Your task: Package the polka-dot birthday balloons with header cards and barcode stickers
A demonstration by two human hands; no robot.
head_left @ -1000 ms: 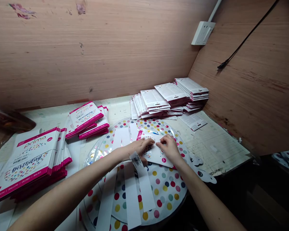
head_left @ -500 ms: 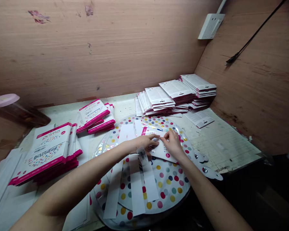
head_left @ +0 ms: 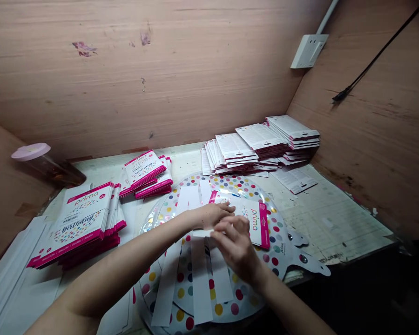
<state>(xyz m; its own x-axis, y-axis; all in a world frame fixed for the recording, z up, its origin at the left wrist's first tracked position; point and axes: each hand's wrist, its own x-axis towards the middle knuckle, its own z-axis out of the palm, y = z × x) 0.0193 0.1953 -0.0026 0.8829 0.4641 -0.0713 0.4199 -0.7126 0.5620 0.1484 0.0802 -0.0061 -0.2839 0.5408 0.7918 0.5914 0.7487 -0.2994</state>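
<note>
Right hand has dropped back from the card, its fingers curled beside a narrow white paper strip; whether they pinch it cannot be told. Far left, a pink-lidded glass jar stands behind stacked pink-edged Prima balloon packs. Left hand, half-closed, lies at a white-and-pink card header, which rests on a polka-dot foil balloon. That card looks light and fairly stiff, best taken by its edges; the foil will likely slip. Hands hide the card's near end.
</note>
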